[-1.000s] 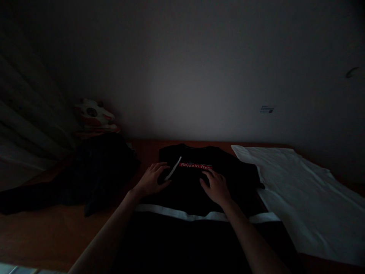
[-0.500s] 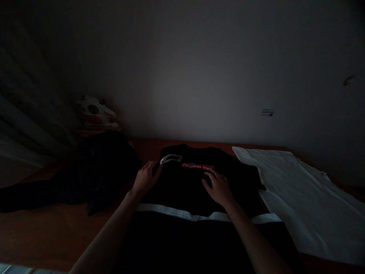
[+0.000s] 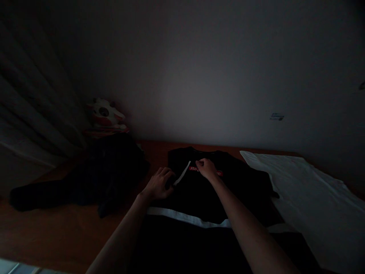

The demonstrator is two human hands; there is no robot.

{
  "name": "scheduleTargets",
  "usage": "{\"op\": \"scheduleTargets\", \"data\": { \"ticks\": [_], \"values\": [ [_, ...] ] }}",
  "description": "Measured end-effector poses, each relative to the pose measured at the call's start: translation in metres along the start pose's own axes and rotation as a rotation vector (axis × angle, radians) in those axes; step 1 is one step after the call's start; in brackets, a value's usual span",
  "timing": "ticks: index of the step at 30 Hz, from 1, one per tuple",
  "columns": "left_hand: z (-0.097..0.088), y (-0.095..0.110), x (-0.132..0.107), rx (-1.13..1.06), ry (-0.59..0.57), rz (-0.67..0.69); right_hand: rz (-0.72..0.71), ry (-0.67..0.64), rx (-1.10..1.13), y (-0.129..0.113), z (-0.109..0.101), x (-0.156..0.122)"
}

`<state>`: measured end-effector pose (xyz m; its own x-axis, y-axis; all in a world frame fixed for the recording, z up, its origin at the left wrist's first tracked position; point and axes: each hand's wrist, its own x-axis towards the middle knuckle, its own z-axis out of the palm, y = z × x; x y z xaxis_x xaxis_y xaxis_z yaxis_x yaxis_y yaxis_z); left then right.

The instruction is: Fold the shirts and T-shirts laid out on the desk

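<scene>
A black T-shirt (image 3: 199, 198) lies spread out, with a pale stripe (image 3: 182, 217) across it and a red printed label (image 3: 193, 168) on the chest. Its left side is folded inward, and a slanting white sleeve trim (image 3: 182, 173) shows there. My left hand (image 3: 160, 183) rests at this folded edge, fingers and thumb curled around dark cloth. Over the label, my right hand (image 3: 205, 167) is closed in a pinch near the trim's upper end, covering the middle of the lettering. What its fingertips hold is too dark to make out.
Left on the wooden surface (image 3: 54, 236) lies a crumpled dark garment (image 3: 114, 171). A white garment (image 3: 310, 194) is spread at the right, beside the T-shirt. Behind are a cow-shaped toy (image 3: 107, 114), a curtain (image 3: 37, 114) and a wall (image 3: 205, 76) with a small sticker (image 3: 276, 117).
My right hand has moved up and left over the label and closed from open. My left hand has come nearer and curled. The sleeve trim has turned from nearly level to slanting. The view has shifted left.
</scene>
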<state>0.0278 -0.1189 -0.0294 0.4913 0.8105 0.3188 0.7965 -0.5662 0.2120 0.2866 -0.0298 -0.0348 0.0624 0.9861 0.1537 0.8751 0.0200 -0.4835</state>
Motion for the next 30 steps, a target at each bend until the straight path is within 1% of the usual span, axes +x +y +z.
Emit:
{"op": "scheduleTargets", "data": {
  "ticks": [2,5,8,10,12,15,17,19,23,27,30],
  "values": [
    [0.003,-0.001,0.0,-0.007,0.014,-0.044,0.015,-0.011,0.017,-0.012,0.014,0.01],
    [0.007,-0.005,0.0,-0.015,0.042,-0.108,0.038,-0.001,0.035,-0.024,0.03,0.017],
    [0.009,-0.008,0.001,-0.018,0.063,-0.156,0.048,0.02,0.073,-0.029,0.04,0.019],
    [0.009,-0.009,0.002,-0.014,0.076,-0.202,0.05,0.044,0.119,-0.03,0.043,0.02],
    [0.006,-0.009,0.003,-0.005,0.069,-0.26,0.049,0.087,0.178,-0.03,0.042,0.02],
    [0.002,-0.005,0.004,0.023,0.009,-0.337,0.046,0.171,0.265,-0.028,0.036,0.015],
    [0.0,-0.002,0.004,0.052,-0.018,-0.361,0.042,0.21,0.31,-0.026,0.03,0.007],
    [-0.001,-0.001,0.004,0.078,-0.026,-0.359,0.039,0.223,0.333,-0.022,0.025,-0.003],
    [0.001,-0.003,0.003,0.102,-0.086,-0.296,0.018,0.191,0.326,-0.01,0.019,-0.019],
    [0.0,-0.003,0.003,0.12,-0.1,-0.274,-0.002,0.183,0.282,-0.001,0.019,-0.03],
    [-0.002,-0.001,0.003,0.107,-0.102,-0.253,0.004,0.152,0.226,0.003,0.021,-0.036]
  ]
}}
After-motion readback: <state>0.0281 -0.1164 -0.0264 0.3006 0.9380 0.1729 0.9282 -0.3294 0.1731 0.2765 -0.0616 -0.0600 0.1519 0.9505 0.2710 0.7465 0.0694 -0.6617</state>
